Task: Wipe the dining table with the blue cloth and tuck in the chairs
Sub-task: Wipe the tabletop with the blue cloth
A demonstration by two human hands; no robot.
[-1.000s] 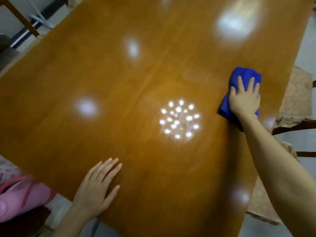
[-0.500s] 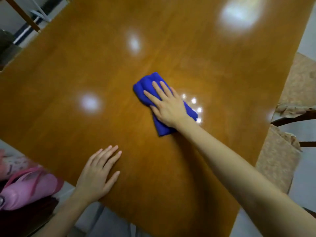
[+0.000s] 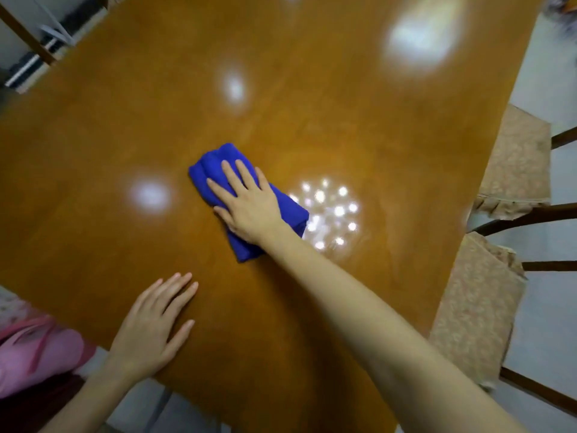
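Centrally, a blue cloth (image 3: 215,170) is pressed flat on the table (image 3: 343,120) by the right hand (image 3: 249,207), fingers straight; the left hand (image 3: 153,329) is laid flat, fingers relaxed.

I've got the one head view, wide-angle, pitched steeply down and forward over the table (image 3: 312,120). It's close in, so wood fills nearly the whole frame, with the near edge running slantwise across the lower left. The left hand (image 3: 153,326) and right hand (image 3: 249,207) reach in from below, and the chairs (image 3: 515,170) line the right margin.
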